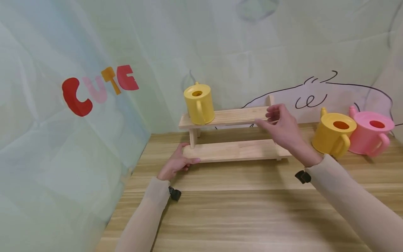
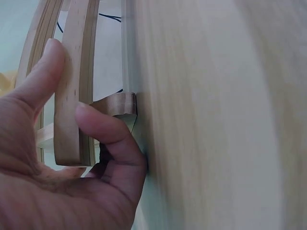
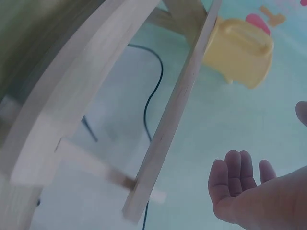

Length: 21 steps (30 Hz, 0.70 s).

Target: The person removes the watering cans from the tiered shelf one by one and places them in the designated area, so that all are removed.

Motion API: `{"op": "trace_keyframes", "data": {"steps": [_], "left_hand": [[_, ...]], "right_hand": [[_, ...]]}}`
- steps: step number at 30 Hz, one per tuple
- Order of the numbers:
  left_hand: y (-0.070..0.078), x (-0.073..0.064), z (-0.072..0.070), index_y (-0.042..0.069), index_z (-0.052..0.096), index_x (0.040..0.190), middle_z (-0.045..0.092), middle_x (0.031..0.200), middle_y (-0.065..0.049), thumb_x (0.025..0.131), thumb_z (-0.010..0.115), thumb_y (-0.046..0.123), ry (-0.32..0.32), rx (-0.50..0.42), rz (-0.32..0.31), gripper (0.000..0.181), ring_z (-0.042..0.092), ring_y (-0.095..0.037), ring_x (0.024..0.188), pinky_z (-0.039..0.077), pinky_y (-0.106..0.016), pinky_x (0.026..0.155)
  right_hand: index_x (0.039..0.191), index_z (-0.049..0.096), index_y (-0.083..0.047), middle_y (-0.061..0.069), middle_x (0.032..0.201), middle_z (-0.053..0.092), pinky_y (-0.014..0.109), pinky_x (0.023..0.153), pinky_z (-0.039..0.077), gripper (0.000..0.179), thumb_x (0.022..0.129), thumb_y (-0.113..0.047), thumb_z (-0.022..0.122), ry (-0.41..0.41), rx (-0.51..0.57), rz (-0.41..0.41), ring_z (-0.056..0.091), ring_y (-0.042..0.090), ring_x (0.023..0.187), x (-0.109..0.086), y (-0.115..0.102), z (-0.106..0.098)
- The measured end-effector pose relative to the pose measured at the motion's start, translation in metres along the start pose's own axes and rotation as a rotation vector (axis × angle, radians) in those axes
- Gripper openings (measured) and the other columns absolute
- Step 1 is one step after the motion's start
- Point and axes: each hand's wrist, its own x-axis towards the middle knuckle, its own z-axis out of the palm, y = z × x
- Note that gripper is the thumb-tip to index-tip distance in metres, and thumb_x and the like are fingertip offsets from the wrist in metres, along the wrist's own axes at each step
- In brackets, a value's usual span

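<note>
A two-tier wooden shelf [image 1: 233, 151] stands on the table against the backdrop. My left hand [image 1: 177, 162] grips the left end of its lower board [image 2: 72, 96], the thumb along one face and curled fingers at the other. A yellow watering can [image 1: 204, 105] sits upright on the left end of the upper board [image 1: 240, 115]. Over by that board's right end is my right hand [image 1: 283, 127], its fingers relaxed, thumb apart, nothing between them. The right wrist view shows a gap between these fingers [image 3: 233, 172] and the upper board [image 3: 168, 124].
Right of the shelf, another yellow watering can [image 1: 330, 133] and a pink watering can [image 1: 366, 133] stand side by side on the wood-grain table [image 1: 236, 213]. A pale cloth backdrop [image 1: 189, 42] with coloured letters and line drawings hangs behind and to the left.
</note>
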Motion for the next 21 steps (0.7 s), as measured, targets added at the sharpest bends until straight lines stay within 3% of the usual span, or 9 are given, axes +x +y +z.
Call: {"op": "trace_keyframes", "data": {"steps": [7, 12, 21], "left_hand": [[-0.001, 0.001, 0.002, 0.016, 0.028, 0.167, 0.056, 0.088, 0.000, 0.093, 0.088, 0.016, 0.005, -0.011, 0.007, 0.096, 0.050, -0.011, 0.064, 0.044, -0.025, 0.057], [0.001, 0.001, 0.002, 0.018, 0.028, 0.167, 0.057, 0.092, 0.000, 0.093, 0.088, 0.016, 0.004, -0.016, 0.005, 0.095, 0.050, -0.010, 0.065, 0.044, -0.024, 0.058], [0.003, -0.004, 0.000, 0.018, 0.028, 0.167, 0.056, 0.083, 0.002, 0.094, 0.088, 0.017, -0.007, -0.014, -0.003, 0.095, 0.049, -0.011, 0.063, 0.043, -0.024, 0.058]], "right_hand": [[0.144, 0.048, -0.001, 0.022, 0.140, 0.060, 0.046, 0.106, 0.051, 0.064, 0.100, -0.036, 0.078, -0.056, 0.070, -0.068, 0.061, 0.035, 0.126, 0.018, -0.024, 0.039], [0.143, 0.049, -0.002, 0.020, 0.139, 0.060, 0.049, 0.108, 0.052, 0.062, 0.100, -0.036, 0.077, -0.093, 0.103, -0.074, 0.060, 0.034, 0.126, 0.033, -0.039, 0.070], [0.140, 0.053, -0.001, 0.019, 0.134, 0.065, 0.049, 0.109, 0.055, 0.055, 0.099, -0.028, 0.080, -0.098, 0.225, -0.135, 0.064, 0.034, 0.122, 0.058, -0.060, 0.125]]}}
